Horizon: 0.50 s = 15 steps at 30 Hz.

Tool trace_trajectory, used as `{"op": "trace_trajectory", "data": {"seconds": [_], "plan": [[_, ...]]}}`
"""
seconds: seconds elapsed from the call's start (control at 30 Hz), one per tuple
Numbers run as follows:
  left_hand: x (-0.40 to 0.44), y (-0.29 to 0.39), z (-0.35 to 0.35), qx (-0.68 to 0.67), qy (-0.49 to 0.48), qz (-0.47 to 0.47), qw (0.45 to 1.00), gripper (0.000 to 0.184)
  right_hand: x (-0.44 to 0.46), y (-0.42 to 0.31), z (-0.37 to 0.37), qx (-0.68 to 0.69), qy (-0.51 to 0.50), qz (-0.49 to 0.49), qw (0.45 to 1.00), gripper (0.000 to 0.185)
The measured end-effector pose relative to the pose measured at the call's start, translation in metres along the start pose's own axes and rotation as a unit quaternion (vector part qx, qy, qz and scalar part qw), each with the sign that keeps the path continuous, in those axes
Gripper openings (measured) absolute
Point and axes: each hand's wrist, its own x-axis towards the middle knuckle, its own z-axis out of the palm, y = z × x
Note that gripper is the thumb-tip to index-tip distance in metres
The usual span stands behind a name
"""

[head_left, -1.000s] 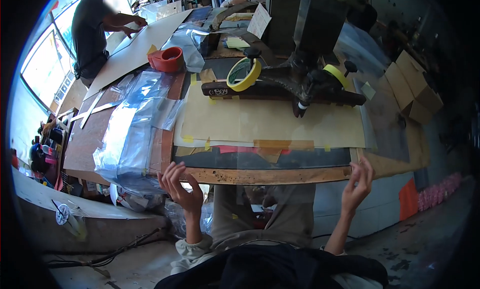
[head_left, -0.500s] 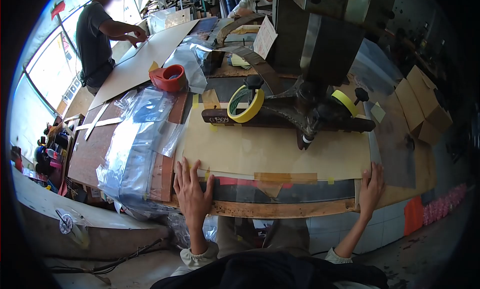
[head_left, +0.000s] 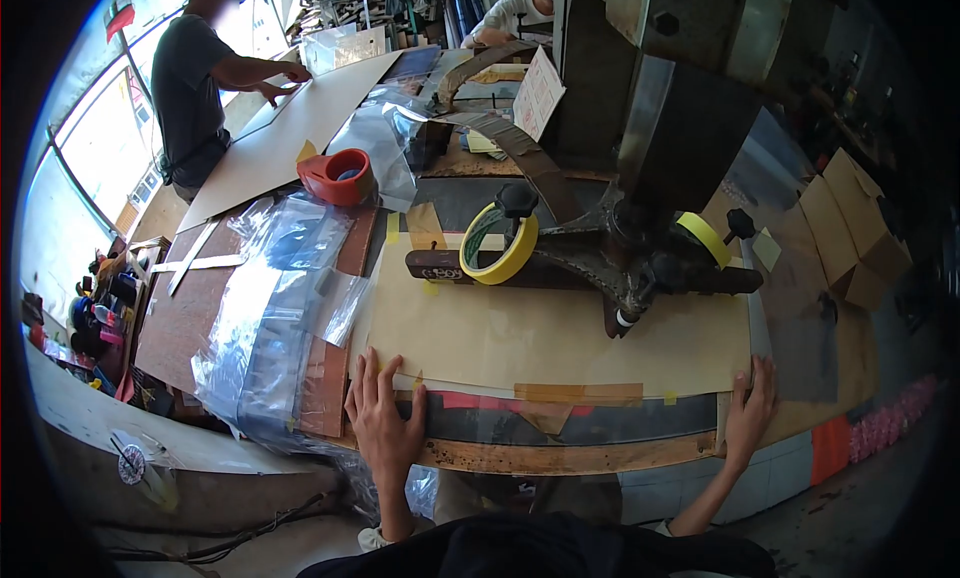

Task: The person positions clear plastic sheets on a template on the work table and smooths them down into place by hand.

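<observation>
A tan sheet (head_left: pixel 560 343) lies on the dark work board under a metal press. My left hand (head_left: pixel 385 423) rests at its near left corner, fingers spread and stretched forward. At the near right corner is my right hand (head_left: pixel 748 418), its fingers extended along the sheet's edge and the thumb partly hidden. Neither hand grips anything. Brown tape (head_left: pixel 580 392) sits along the sheet's near edge between the hands. Above the sheet, the press's dark crossbar (head_left: pixel 570 276) carries a yellow tape roll (head_left: pixel 499 243) on its left knob and another yellow roll (head_left: pixel 704 240) on the right.
A red tape dispenser (head_left: pixel 337 178) stands beyond clear plastic bags (head_left: pixel 270 323) on the left. An open cardboard box (head_left: pixel 855 223) is at the right. One person (head_left: pixel 195 88) works over a pale board (head_left: pixel 290 138); another person (head_left: pixel 515 18) is partly visible behind the press.
The view has tilted upward, so the bench and press appear lower. My hands stay at the same corners of the sheet. The person at the left has shifted their hands slightly.
</observation>
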Motion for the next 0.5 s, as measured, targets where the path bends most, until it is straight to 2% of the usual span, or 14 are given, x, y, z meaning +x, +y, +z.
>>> {"op": "trace_trajectory", "data": {"seconds": [0.3, 0.37, 0.43, 0.5], "plan": [[-0.002, 0.001, 0.002, -0.004, 0.011, 0.004, 1.000, 0.043, 0.000, 0.003, 0.005, -0.001, 0.009, -0.011, 1.000, 0.043], [-0.005, -0.001, 0.004, -0.005, 0.015, 0.024, 1.000, 0.041, -0.001, 0.004, 0.004, 0.000, 0.014, -0.017, 1.000, 0.042], [-0.009, 0.002, 0.005, -0.023, 0.033, 0.055, 0.998, 0.040, -0.010, 0.001, -0.006, 0.055, 0.009, -0.045, 0.997, 0.040], [-0.018, 0.016, 0.002, -0.113, 0.006, 0.127, 0.985, 0.041, -0.017, -0.017, -0.016, 0.099, 0.011, -0.085, 0.991, 0.039]]}}
